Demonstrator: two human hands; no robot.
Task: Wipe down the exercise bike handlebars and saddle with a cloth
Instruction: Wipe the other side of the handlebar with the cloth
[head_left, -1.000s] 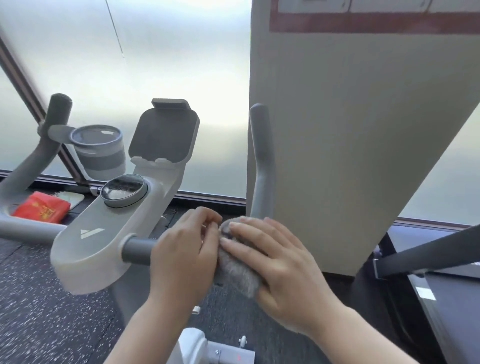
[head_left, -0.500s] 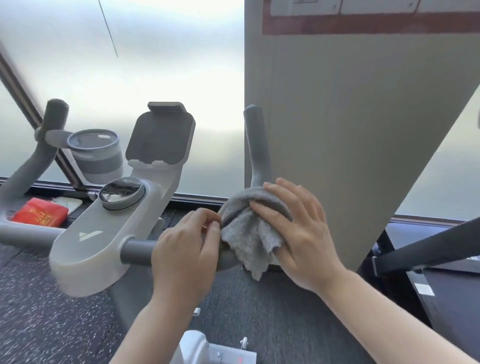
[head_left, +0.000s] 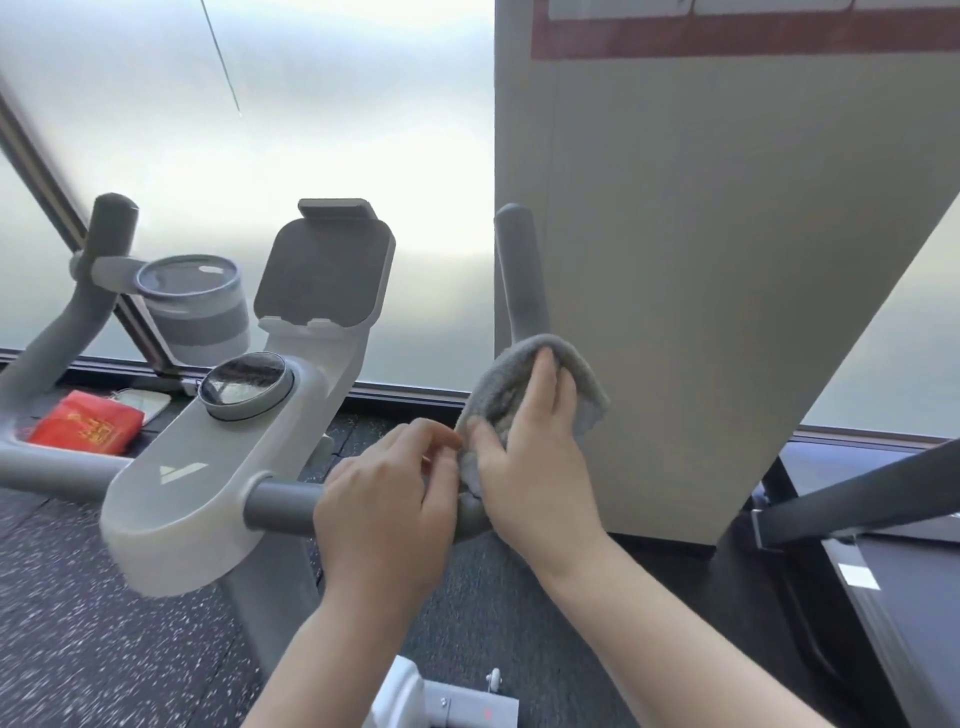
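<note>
Both bare forearms reach forward from below — the left hand (head_left: 384, 512) curls over the grey horizontal handlebar tube (head_left: 283, 506), while the right hand (head_left: 530, 467) clutches a grey fuzzy cloth (head_left: 498, 384) around the bar's upward bend.

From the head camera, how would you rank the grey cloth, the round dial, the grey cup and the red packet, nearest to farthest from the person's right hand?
1. Grey cloth: gripped by the right hand itself.
2. Round dial: on the console, to the left.
3. Grey cup: farther left, in its holder.
4. Red packet: on the floor at far left.
</note>
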